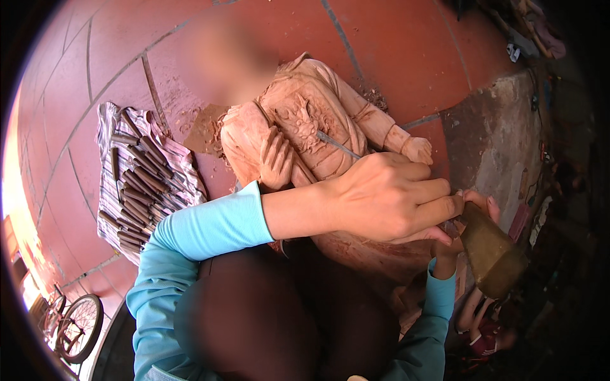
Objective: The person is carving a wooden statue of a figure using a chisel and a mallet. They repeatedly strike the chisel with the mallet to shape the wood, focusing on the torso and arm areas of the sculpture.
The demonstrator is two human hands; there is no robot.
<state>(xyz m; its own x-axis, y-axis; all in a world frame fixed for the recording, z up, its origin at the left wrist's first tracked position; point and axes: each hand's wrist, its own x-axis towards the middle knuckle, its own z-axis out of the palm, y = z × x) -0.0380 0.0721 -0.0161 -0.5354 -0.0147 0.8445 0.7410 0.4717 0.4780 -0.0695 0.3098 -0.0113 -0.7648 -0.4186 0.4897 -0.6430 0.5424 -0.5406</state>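
Note:
A reddish-brown wooden carving of a robed figure [375,127] lies on the floor before me, with raised ornament on its chest. My left hand [397,200] reaches across it, fingers closed round a carving chisel [340,146]; the narrow metal blade meets the chest relief, and the handle is hidden in my grip. Beyond the left fingers, my right hand [447,254] is partly covered. It grips a blocky yellowish-brown mallet [492,254], whose near end is close to my left hand.
Several dark-handled carving tools [143,178] lie on a striped cloth [111,143] at left. Wood shavings [210,130] are scattered on the red tiled floor [406,38]. A bicycle [79,327] stands at lower left. Dark clutter [540,203] lines the right side.

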